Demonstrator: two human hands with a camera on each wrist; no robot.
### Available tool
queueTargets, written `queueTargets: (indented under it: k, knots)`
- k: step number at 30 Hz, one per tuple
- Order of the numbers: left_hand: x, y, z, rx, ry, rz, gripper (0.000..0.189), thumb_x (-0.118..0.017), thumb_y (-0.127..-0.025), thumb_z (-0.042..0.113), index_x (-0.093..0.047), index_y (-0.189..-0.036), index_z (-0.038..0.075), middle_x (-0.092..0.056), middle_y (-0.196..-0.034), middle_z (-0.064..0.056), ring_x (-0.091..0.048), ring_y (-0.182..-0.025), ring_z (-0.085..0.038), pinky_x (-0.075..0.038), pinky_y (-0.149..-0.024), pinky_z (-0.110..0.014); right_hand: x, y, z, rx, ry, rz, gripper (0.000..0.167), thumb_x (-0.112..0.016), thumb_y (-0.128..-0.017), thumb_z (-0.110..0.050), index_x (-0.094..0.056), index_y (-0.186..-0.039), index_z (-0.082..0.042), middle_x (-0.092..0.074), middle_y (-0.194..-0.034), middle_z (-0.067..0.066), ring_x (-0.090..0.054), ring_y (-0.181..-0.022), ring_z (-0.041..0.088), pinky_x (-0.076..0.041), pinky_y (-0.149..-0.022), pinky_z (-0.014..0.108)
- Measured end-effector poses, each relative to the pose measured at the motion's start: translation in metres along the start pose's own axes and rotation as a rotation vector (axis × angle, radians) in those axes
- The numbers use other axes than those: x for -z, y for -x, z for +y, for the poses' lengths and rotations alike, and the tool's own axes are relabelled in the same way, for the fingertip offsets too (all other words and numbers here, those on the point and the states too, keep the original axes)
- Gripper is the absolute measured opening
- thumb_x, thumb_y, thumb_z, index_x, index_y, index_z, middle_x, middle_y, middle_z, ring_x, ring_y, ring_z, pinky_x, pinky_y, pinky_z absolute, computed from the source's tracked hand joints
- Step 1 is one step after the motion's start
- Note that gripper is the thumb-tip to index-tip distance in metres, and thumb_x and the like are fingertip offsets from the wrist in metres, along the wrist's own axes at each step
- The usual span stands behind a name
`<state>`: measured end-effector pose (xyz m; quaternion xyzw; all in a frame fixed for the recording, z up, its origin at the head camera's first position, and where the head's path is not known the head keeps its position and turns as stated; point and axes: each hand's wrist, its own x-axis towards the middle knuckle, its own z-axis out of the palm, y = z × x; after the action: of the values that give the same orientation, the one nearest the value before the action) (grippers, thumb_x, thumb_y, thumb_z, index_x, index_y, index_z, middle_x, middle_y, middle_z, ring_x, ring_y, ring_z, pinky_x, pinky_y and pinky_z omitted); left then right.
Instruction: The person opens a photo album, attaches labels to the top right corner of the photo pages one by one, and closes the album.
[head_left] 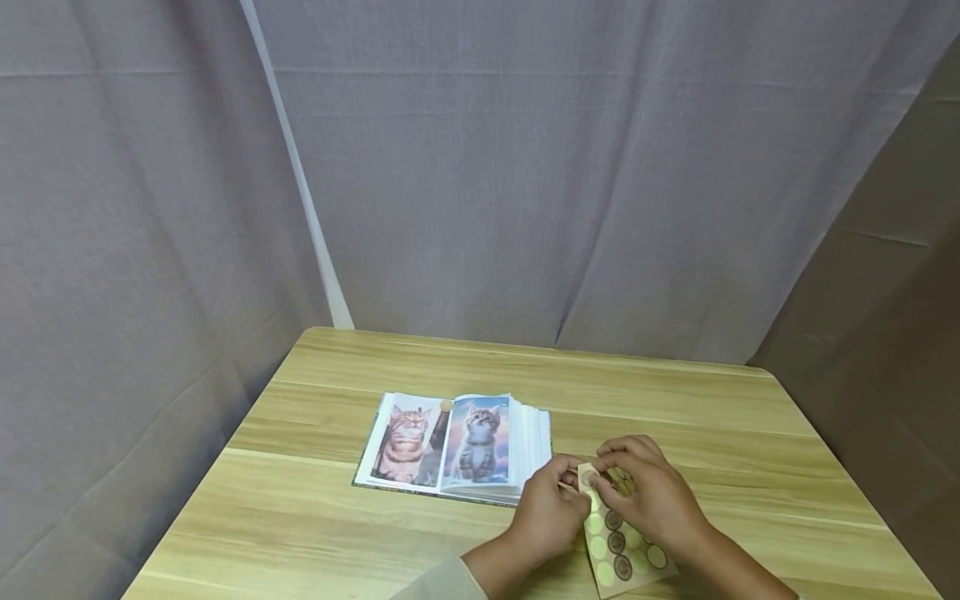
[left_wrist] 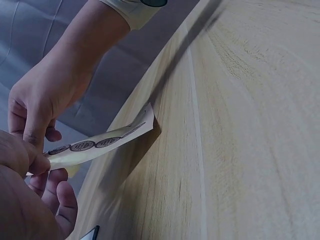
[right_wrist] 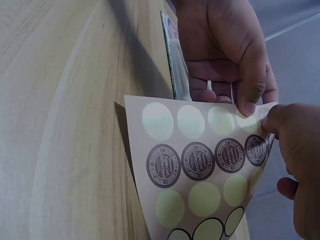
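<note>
A tan sheet of round stickers is held up off the table by both hands, tilted. In the right wrist view the sheet has rows of plain pale-yellow, dark printed and black-ringed circles. My left hand pinches its upper left edge between thumb and fingers. At the same top corner, the thumb and fingers of my right hand pinch the sheet by a printed sticker; whether that sticker is lifted I cannot tell. Just left of the hands lies an open photo album, with a cat picture on each page.
A small round tan sticker sits at the top of the album's left page, near the spine. The wood-grain table carries the album. Grey curtains hang behind the table and along its sides.
</note>
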<state>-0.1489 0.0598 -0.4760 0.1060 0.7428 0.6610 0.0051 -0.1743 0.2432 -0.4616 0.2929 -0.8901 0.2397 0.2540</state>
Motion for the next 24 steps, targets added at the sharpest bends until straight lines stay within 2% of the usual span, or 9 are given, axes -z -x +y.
queueTargets:
  k: [7,10,16,24]
  knots:
    - [0.0001,0.0002,0.0001,0.001,-0.006,0.010,0.035,-0.065,-0.083,-0.012,-0.067,-0.114,0.005,-0.061,-0.088,0.006,-0.057,-0.065,0.001,-0.049,-0.059,-0.017,-0.0008,0.0006,-0.0003,0.016,-0.020,0.025,0.022,-0.092,-0.073,-0.012,-0.075,-0.084,-0.020,-0.066,-0.108,-0.009,-0.056,-0.106,0.012,-0.043,-0.086,0.012]
    - [0.0005,-0.0002,0.0001,0.003,-0.006,0.012,0.034,-0.066,-0.084,-0.012,-0.066,-0.114,0.003,-0.061,-0.088,0.007,-0.057,-0.065,0.001,-0.049,-0.059,-0.017,-0.0016,0.0007,-0.0003,0.004,-0.007,0.040,0.021,-0.092,-0.073,-0.013,-0.075,-0.084,-0.021,-0.067,-0.107,-0.009,-0.057,-0.105,0.012,-0.044,-0.086,0.013]
    - [0.0013,-0.0003,0.0002,-0.003,-0.035,0.023,0.026,-0.067,-0.083,-0.011,-0.067,-0.104,0.005,-0.061,-0.087,0.008,-0.057,-0.067,0.001,-0.049,-0.059,-0.017,-0.0028,0.0006,-0.0010,-0.019,0.013,0.047,0.021,-0.090,-0.073,-0.017,-0.075,-0.087,-0.021,-0.067,-0.107,-0.010,-0.057,-0.106,0.012,-0.045,-0.086,0.018]
    - [0.0002,0.0006,0.0020,-0.019,-0.032,0.029,0.024,-0.067,-0.085,-0.012,-0.069,-0.103,0.005,-0.062,-0.085,0.007,-0.056,-0.068,0.001,-0.050,-0.060,-0.017,-0.0016,-0.0001,-0.0028,-0.009,0.001,0.039,0.022,-0.092,-0.072,-0.013,-0.075,-0.084,-0.022,-0.066,-0.108,-0.010,-0.057,-0.106,0.013,-0.048,-0.082,0.018]
